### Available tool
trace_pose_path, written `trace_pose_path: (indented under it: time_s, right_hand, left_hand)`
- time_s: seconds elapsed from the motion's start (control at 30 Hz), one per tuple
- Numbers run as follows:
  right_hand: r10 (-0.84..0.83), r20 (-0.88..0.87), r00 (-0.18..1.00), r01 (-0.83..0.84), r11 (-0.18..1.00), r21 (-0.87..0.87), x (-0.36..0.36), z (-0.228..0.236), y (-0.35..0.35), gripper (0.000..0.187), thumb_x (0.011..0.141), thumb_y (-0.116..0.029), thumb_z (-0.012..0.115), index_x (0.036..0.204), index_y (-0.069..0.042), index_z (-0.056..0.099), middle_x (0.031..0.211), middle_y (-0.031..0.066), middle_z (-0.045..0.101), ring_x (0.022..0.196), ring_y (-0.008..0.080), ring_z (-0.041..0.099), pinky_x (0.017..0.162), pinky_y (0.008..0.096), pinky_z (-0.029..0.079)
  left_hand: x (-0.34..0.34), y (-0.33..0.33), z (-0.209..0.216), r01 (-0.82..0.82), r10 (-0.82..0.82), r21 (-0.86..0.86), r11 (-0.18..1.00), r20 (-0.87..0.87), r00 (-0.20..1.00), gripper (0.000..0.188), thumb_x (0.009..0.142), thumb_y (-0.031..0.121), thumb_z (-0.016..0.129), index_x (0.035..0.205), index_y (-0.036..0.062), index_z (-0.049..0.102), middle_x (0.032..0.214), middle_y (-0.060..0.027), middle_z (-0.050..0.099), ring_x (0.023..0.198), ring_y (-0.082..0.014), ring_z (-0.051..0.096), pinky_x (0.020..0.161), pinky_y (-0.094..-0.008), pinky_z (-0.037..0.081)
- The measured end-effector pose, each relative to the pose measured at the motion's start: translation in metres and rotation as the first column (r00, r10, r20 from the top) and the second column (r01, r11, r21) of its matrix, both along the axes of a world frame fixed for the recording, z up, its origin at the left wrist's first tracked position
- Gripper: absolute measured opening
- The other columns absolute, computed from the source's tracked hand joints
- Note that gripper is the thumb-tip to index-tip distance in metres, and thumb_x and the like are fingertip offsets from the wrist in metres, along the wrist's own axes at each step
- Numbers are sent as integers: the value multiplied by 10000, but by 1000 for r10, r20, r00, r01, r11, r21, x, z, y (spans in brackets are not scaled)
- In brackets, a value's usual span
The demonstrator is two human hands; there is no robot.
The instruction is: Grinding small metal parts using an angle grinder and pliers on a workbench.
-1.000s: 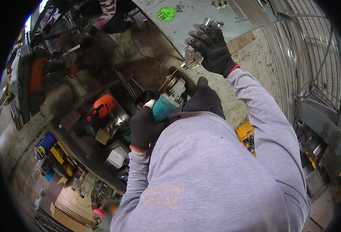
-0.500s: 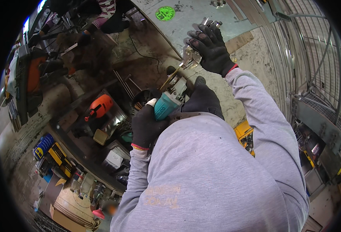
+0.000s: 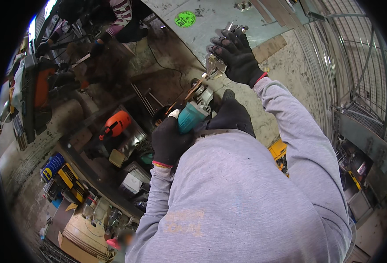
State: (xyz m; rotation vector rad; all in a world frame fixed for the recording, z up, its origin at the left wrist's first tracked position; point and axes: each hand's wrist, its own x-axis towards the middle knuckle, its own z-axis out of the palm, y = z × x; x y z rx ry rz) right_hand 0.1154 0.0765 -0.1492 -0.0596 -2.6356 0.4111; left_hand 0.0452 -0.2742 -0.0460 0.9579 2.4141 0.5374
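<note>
My left hand [image 3: 171, 138], in a dark glove with a pale thumb tip, is closed round the teal body of an angle grinder [image 3: 190, 117]. The grinder's disc [image 3: 192, 92] is seen nearly edge-on, close to a shiny, irregular metal piece [image 3: 215, 65]. Orange streaks like sparks show below the disc. Farther up, my gloved right hand [image 3: 239, 59] lies over the metal piece with its fingers curved onto it. Parts of that piece stick out on both sides of the hand; its exact kind is hidden. It lies at the grey tabletop's edge.
A round green sticker [image 3: 185, 19] marks the grey tabletop [image 3: 219, 13]. Below left, an orange bottle [image 3: 118, 124] lies among clutter on a shelf. Another person's patterned sleeve [image 3: 121, 11] shows at the upper left. Long metal bars [image 3: 320, 65] line the right side.
The grinder and my left hand have shifted slightly right in the picture. Orange streaks now show below the disc. My right hand stays over the metal piece.
</note>
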Motion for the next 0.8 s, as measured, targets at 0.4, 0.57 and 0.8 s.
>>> trace_pose_path:
  time_s: [0.4,0.57,0.8]
  right_hand:
    - [9,17,1000,-9,1000,0,-3,4,4,452,956,-159,735,1407,-182,738,1530,78,678,1563,377,530,1354,625,303]
    - [18,52,998,-17,1000,-24,-6,12,8,456,941,-189,726,1396,-184,731,1516,102,668,1550,393,533,1354,645,288]
    - [137,206,969,-121,989,-90,-12,36,33,457,855,-220,806,1305,-168,747,1360,134,735,1365,406,661,1228,591,432]
  left_hand:
    - [1,-8,23,-149,155,-46,988,239,959,675,777,325,926,1383,94,740,1118,-191,845,1037,-399,829,884,-473,641]
    - [-3,-30,45,-280,271,34,959,159,949,629,793,324,913,1353,86,756,1119,-211,827,1041,-423,812,890,-483,634]
    - [-30,-34,41,-383,366,162,910,122,922,571,788,280,911,1295,67,756,1064,-224,820,1009,-435,814,860,-490,626]
